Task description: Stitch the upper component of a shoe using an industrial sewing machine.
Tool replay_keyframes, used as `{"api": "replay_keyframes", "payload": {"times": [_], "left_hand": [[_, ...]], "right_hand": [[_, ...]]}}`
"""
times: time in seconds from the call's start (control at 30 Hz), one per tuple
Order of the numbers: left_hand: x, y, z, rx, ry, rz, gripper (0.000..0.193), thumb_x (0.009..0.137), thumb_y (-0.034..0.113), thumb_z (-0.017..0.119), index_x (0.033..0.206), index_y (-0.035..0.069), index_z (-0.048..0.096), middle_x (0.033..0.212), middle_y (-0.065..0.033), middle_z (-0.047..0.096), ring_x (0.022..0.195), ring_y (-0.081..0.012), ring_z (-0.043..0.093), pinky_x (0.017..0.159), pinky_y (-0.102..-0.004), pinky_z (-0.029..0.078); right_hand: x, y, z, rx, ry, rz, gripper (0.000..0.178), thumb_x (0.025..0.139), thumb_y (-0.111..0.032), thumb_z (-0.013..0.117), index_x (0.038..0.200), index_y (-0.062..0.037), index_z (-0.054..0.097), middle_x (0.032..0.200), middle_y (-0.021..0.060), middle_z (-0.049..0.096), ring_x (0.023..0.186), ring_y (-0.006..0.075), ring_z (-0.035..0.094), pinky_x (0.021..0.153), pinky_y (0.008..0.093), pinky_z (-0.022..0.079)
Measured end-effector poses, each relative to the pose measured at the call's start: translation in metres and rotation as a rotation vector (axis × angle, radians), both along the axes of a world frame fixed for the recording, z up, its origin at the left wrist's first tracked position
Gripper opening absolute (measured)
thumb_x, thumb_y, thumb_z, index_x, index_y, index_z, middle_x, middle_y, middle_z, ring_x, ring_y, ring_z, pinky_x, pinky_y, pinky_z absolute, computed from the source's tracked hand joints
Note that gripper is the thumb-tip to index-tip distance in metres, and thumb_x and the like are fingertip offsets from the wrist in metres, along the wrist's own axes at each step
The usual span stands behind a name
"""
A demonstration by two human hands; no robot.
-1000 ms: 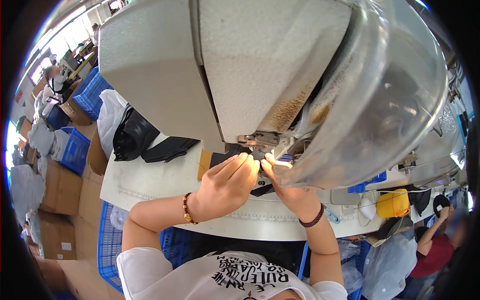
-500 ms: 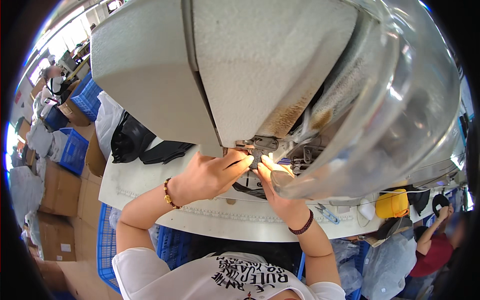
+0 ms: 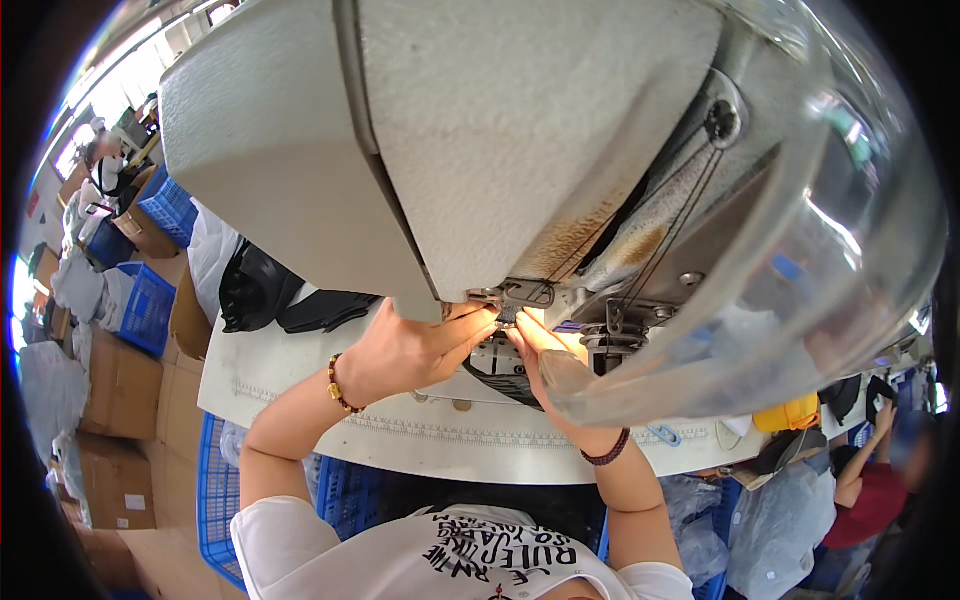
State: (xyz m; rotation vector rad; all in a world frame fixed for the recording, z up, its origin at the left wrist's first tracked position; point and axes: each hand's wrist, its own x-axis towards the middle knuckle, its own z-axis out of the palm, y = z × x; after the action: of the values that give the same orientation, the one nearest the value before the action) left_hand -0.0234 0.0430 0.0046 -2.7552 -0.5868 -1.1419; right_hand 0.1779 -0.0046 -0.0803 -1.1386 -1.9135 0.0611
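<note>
A large off-white sewing machine [image 3: 530,130] fills the upper part of the view. Under its metal presser foot [image 3: 515,292] lies a small dark grey fabric piece [image 3: 508,314], mostly covered by fingertips and the foot. The fingers of my left hand [image 3: 415,345] press together on its left side. From the right, my right hand [image 3: 548,358] pinches the same piece, partly behind a clear plastic guard [image 3: 700,380]. Just below the fingers, dark material [image 3: 495,385] shows near the metal plate; its kind is unclear.
Black pieces [image 3: 260,285] are heaped at the left of the white table [image 3: 300,365]. A ruler strip [image 3: 430,432] runs along its front. Blue snips [image 3: 664,434] and a yellow container [image 3: 785,414] are on the right. Blue crates [image 3: 215,490] stand below; a co-worker [image 3: 865,500] sits far right.
The grey piece has slid farther under the presser foot, so less of it shows. Both hands stay on it. The guard covers more of the snips, and the machine's threads show more plainly.
</note>
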Motion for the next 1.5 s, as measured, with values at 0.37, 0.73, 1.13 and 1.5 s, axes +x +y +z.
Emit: {"api": "replay_keyframes", "payload": {"times": [0.37,0.73,1.13,1.5], "left_hand": [[0.004,-0.019,-0.004,-0.142,0.065,0.154,0.025,0.067,0.003,0.064,0.092,0.005,0.064,0.092,-0.0072,0.062,0.078,-0.0221,0.060,0.070,-0.0331,0.047],[-0.035,0.042,-0.033,-0.623,0.196,0.207,0.028,0.072,0.017,0.067,0.099,0.010,0.064,0.095,-0.0100,0.062,0.089,-0.0275,0.058,0.079,-0.0361,0.046],[-0.005,-0.022,-0.002,0.088,0.175,0.116,0.039,0.061,0.009,0.058,0.099,0.006,0.064,0.109,-0.0066,0.058,0.067,-0.0106,0.056,0.055,-0.0240,0.046],[0.009,-0.027,-0.004,0.197,0.103,0.140,0.031,0.063,0.005,0.058,0.093,-0.002,0.063,0.100,-0.0121,0.057,0.091,-0.0215,0.059,0.058,-0.0242,0.047]], "right_hand": [[-0.007,-0.002,0.025,0.107,-0.109,-0.103,0.019,0.078,0.000,0.059,0.098,0.0004,0.063,0.100,0.0109,0.063,0.091,0.0230,0.060,0.079,0.0302,0.047],[-0.043,-0.025,0.065,0.085,-0.048,0.014,0.032,0.073,-0.012,0.070,0.102,-0.0034,0.062,0.073,0.0073,0.057,0.066,0.0213,0.054,0.060,0.0304,0.042],[-0.006,-0.012,0.052,0.143,0.037,0.015,0.023,0.071,-0.005,0.072,0.093,-0.0055,0.065,0.075,0.0065,0.055,0.064,0.0200,0.050,0.058,0.0309,0.040],[-0.002,-0.010,0.047,0.128,0.021,0.062,0.023,0.072,-0.004,0.071,0.094,-0.0051,0.065,0.082,0.0074,0.061,0.069,0.0211,0.054,0.063,0.0311,0.043]]}}
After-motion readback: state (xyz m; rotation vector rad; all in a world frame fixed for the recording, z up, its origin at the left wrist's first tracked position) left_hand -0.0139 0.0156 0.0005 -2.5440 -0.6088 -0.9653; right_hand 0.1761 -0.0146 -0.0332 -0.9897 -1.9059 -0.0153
